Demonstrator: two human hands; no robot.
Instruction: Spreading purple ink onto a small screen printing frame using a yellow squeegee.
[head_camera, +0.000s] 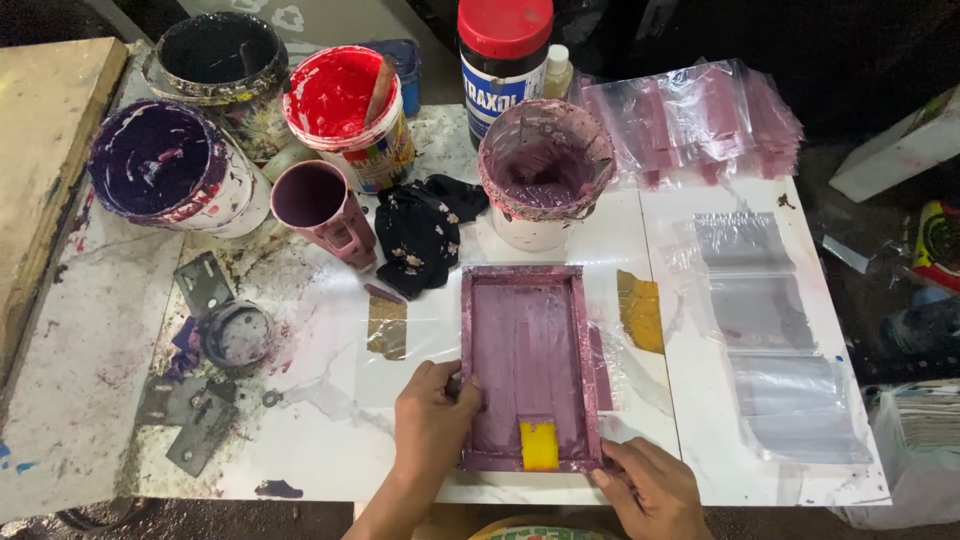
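On a paint-stained white counter, a purple-inked screen frame lies flat between both hands, left hand fingers clamped on its left rail, right hand fingers closed on its near-right corner; judged rigid, light, ink-slick, best gripped by the rails.

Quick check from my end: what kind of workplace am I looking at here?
Probably a small screen-printing workbench: open ink tubs, a purple-stained framed screen held by both hands, and clear plastic bags laid out on the ink-smeared table.
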